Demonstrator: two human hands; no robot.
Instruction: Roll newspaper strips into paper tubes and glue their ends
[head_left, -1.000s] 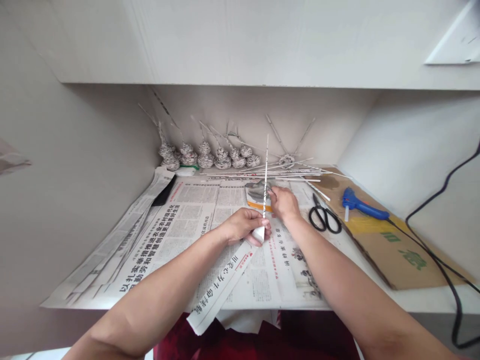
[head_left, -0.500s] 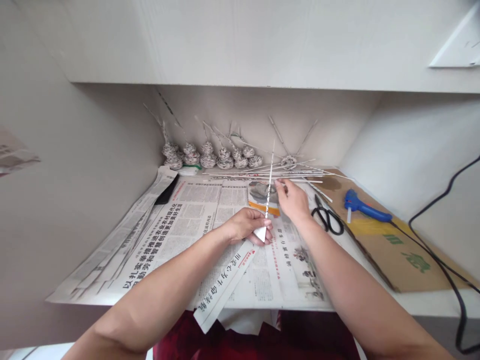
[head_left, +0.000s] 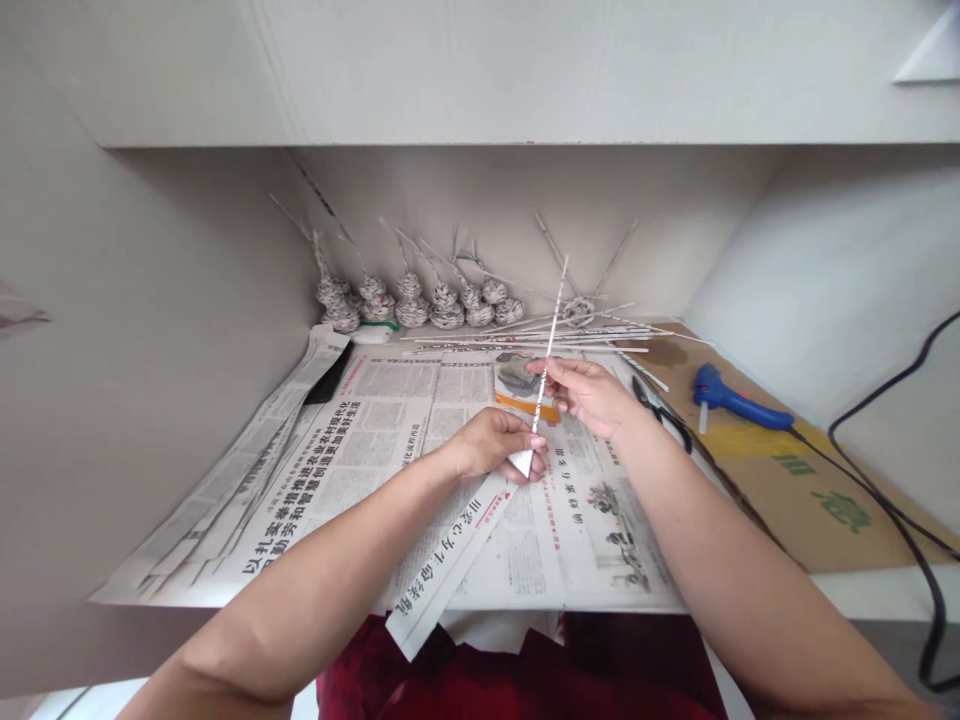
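Note:
A thin rolled newspaper stick [head_left: 556, 310] stands tilted up and slightly right in front of me. Its lower end widens into a white folded paper point, pinched between the thumb and fingers of my left hand [head_left: 489, 446]. From there an unrolled newspaper strip [head_left: 448, 562] runs down to the left, over the table's front edge. My right hand [head_left: 589, 393] has its fingertips closed around the stick, partway up the shaft. Beneath both hands lie spread newspaper sheets [head_left: 390, 410] and a small picture card with an orange edge [head_left: 517, 378].
Several woven paper gourds [head_left: 411, 302] line the back wall. Loose paper sticks [head_left: 450, 346] lie before them, beside a round woven start [head_left: 578, 311]. Scissors [head_left: 660, 408] sit partly behind my right forearm. A blue glue gun [head_left: 739, 400] with a cable rests on cardboard [head_left: 795, 530]. Cut strips [head_left: 247, 490] lie left.
My right hand has moved from beside the stick onto it, fingers now closed there. The stick's tip leans further right. My left hand keeps its pinch. The view has shifted slightly.

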